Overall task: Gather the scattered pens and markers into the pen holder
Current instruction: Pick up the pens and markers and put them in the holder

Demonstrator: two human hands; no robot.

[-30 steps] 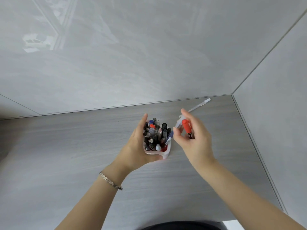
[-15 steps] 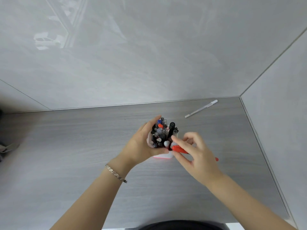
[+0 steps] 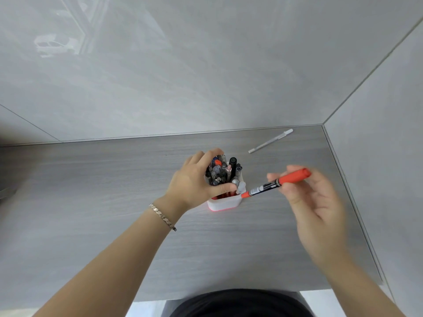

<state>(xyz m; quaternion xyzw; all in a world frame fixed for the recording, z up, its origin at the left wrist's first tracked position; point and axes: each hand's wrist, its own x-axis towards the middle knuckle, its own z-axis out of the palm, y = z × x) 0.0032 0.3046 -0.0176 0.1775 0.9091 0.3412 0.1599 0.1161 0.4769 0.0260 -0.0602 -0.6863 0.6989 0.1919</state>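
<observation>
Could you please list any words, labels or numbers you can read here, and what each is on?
Nothing is readable.
Red marker, pinched by the right hand: black label with pale print, too blurred to read.
Pens in the pen holder, held by the left hand: markings too small to read.
White pen on the desk: no print visible.

Table (image 3: 91,191): grey wood-grain top, fitted into a corner of grey walls (image 3: 206,65).
On it:
- holder (image 3: 225,203), white, pink base, upright, mid-table, packed with pens (image 3: 233,165);
- white pen (image 3: 270,141), flat, near back right corner, well apart from holder.
</observation>
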